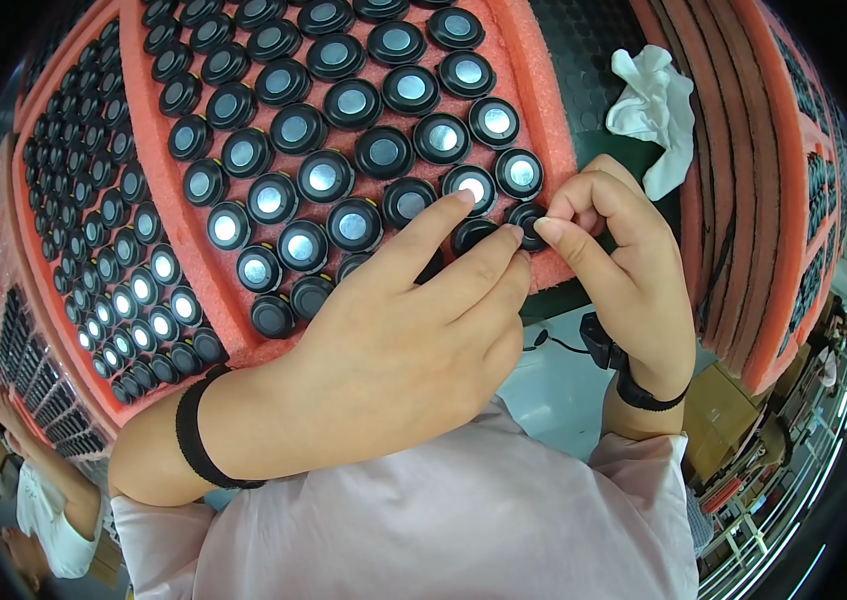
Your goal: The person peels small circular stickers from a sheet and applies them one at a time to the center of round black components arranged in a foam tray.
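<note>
Dozens of black discs [352, 102], most with shiny silver centres, sit in slanting rows in a pink tray [546, 90]. At its near right corner both hands meet over the corner disc [526, 213], which lies in the tray at the end of its row. The right hand [633, 265] has its grip pressed together, thumb and forefinger tips meeting at the disc's right edge; whether anything thin is pinched there is too small to tell. The left hand [423, 325] reaches across the tray from the left, back up, forefinger spread away from the others. Its forefinger tip rests on a neighbouring disc, and the next fingertip is at the corner disc's left edge; its thumb is hidden, so I cannot tell whether this grip is pinching anything. Each wrist wears a black band, the left band [189, 430] plain, the right band [645, 398] with a small clip [598, 342] and a cord. Beyond the right hand, a crumpled white cloth [651, 112] lies near the tray, with a stack [738, 190] of pink foam just beside it. Another disc-filled tray flanks the left side, and a co-worker [53, 520] shows at lower left.
</note>
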{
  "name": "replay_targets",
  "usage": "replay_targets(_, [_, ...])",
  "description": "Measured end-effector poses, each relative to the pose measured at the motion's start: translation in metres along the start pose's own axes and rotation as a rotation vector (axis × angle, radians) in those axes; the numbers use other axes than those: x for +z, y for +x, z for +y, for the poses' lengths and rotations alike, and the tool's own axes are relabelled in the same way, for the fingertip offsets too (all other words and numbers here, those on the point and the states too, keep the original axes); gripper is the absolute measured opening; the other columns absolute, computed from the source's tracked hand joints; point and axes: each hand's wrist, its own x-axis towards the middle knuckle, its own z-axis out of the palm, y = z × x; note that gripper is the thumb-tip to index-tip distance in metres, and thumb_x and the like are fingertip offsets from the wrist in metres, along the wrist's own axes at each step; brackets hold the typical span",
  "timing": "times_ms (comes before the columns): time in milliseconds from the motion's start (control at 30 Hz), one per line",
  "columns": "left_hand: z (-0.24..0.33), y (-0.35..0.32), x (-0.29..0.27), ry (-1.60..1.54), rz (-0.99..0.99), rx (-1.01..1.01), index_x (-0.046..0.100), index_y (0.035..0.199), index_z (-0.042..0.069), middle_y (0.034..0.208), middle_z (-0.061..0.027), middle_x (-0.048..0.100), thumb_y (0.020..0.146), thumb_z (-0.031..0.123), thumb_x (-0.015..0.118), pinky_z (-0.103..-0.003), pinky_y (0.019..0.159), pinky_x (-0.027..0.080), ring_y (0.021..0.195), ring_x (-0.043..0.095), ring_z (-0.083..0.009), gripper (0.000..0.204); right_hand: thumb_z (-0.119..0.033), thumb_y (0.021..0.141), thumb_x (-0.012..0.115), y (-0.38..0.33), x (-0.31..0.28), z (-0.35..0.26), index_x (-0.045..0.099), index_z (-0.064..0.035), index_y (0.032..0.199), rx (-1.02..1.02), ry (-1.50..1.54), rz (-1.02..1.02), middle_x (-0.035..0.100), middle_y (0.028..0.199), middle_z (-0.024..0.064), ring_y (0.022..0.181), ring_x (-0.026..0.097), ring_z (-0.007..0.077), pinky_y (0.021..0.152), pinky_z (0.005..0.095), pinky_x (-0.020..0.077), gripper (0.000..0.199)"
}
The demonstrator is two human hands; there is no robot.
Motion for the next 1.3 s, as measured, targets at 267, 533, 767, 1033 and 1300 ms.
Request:
replay_targets(267, [0.001, 0.000, 0.000, -0.045, -0.006, -0.023, 0.067, 0.084, 0.004, 0.118, -0.0150, 0.072, 0.077, 0.014, 0.068, -0.054, 0.115, 0.045, 0.122, 0.066, -0.0286, 0.012, -0.001, 0.090, 0.075, 0.001, 0.003, 0.004, 0.065, -0.0008, 0.091, -0.058, -0.035, 0.053, 0.052, 0.084, 0.0053, 0.071, 0.050, 0.0174, 0.064, 0.0307, 0.0427, 0.010])
replay_targets(533, [0.000, 0.000, 0.002, -0.078, 0.002, -0.030, 0.067, 0.085, 0.003, 0.118, -0.0168, 0.072, 0.078, 0.014, 0.068, -0.053, 0.116, 0.043, 0.121, 0.066, -0.0306, 0.013, 0.002, 0.091, 0.071, -0.001, 0.004, 0.002, 0.061, -0.0002, 0.092, -0.039, -0.065, 0.031, 0.050, 0.090, 0.0016, 0.078, 0.046, 0.0109, 0.071, 0.0241, 0.0397, 0.011])
replay_targets(767, [0.000, 0.001, 0.002, -0.091, 0.005, -0.028, 0.067, 0.085, 0.003, 0.118, -0.0175, 0.072, 0.078, 0.013, 0.068, -0.053, 0.117, 0.043, 0.120, 0.067, -0.0315, 0.013, 0.002, 0.091, 0.072, -0.002, 0.005, 0.004, 0.061, -0.0005, 0.093, -0.060, -0.091, 0.039, 0.050, 0.090, 0.0019, 0.078, 0.046, 0.0114, 0.071, 0.0244, 0.0399, 0.011])
replay_targets(1033, [0.000, 0.001, 0.001, -0.104, 0.008, -0.038, 0.067, 0.085, 0.002, 0.118, -0.0180, 0.072, 0.078, 0.013, 0.068, -0.052, 0.117, 0.043, 0.120, 0.067, -0.0318, 0.013, 0.003, 0.089, 0.072, -0.003, 0.009, 0.004, 0.061, -0.0013, 0.091, -0.077, -0.100, 0.086, 0.050, 0.089, 0.0024, 0.078, 0.046, 0.0124, 0.070, 0.0252, 0.0400, 0.013])
replay_targets(1300, [0.000, 0.002, 0.001, -0.114, 0.000, -0.044, 0.067, 0.085, 0.002, 0.118, -0.0180, 0.072, 0.079, 0.013, 0.067, -0.052, 0.117, 0.043, 0.120, 0.067, -0.0320, 0.012, 0.004, 0.087, 0.074, -0.004, 0.013, 0.007, 0.061, -0.0007, 0.092, -0.138, -0.164, 0.126, 0.052, 0.087, 0.0070, 0.071, 0.053, 0.0165, 0.062, 0.0286, 0.0435, 0.014])
